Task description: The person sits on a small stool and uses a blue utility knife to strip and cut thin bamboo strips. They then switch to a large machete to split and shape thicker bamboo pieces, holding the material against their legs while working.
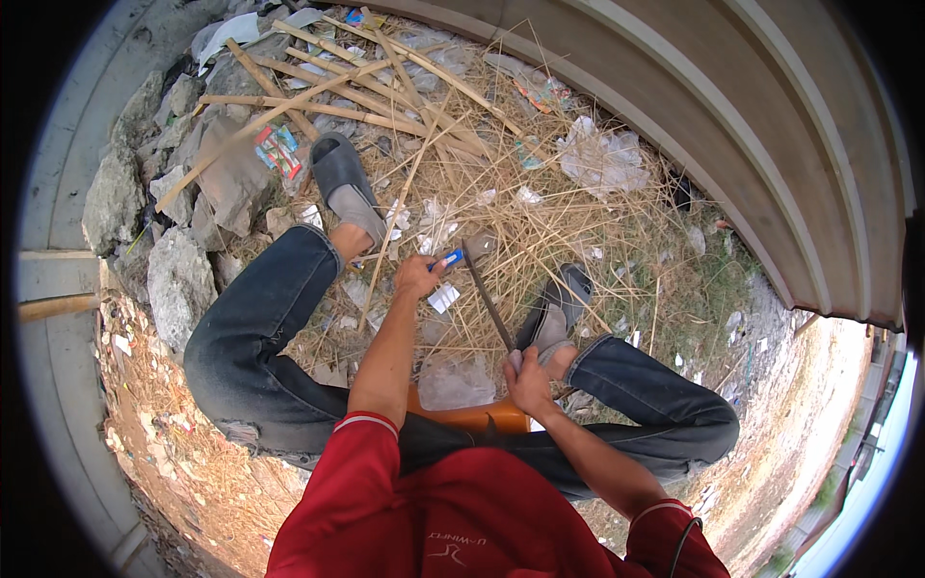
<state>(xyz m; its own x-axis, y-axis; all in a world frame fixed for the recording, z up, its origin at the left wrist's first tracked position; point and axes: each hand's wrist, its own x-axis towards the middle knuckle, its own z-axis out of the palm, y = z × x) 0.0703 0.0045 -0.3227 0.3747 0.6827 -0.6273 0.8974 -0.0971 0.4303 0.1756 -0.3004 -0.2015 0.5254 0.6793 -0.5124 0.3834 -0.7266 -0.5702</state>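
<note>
My left hand [417, 277], its fingers closed, grips a small blue piece [449, 259] with a white patch, whose kind I cannot make out. In my right hand [529, 385], nearer to me, is a long, narrow, dark grey blade-like tool [489, 306]. It slants away to the left, and its far end comes up close to the blue piece; whether they touch I cannot tell. My right fingers wrap round its near end. Below the two hands, between my legs, shows part of an orange seat [469, 417].
Bamboo strips [371, 91] lie in a loose pile ahead, beside grey rocks [180, 275] on the left. Dry straw, a crumpled clear plastic bag [602, 154] and white scraps cover the ground. My sandaled feet [352, 188] flank the hands. A corrugated metal wall [732, 125] curves along the right.
</note>
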